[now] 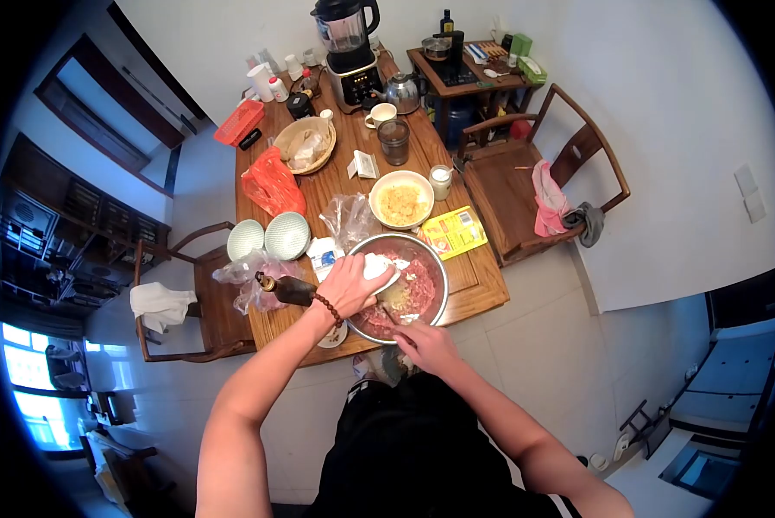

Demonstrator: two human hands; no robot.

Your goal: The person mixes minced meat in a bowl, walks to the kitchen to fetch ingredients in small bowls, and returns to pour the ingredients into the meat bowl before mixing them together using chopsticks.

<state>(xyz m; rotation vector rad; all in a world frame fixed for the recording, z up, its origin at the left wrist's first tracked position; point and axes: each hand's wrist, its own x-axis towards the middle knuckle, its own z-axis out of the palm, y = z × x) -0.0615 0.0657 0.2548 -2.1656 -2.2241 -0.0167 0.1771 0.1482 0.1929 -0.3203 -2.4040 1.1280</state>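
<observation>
A large metal bowl (442, 292) near the table's front edge holds pink minced meat (418, 289) with pale patches on it. My left hand (346, 287), with a beaded bracelet at the wrist, is closed on a small white dish (377, 267), tilted over the bowl's left side. At the bowl's front rim my right hand (428, 347) grips a thin utensil (388, 318) that reaches into the meat. A dark bottle (292, 291) stands left of my left wrist. Behind the bowl sit a white bowl of yellow food (403, 200) and a yellow packet (455, 233).
Two pale bowls (286, 236), a red bag (273, 183) and a basket (325, 154) occupy the table's left side. Farther back are a blender (346, 52), a kettle (402, 91) and a glass jar (440, 182). Wooden chairs (500, 194) flank the table.
</observation>
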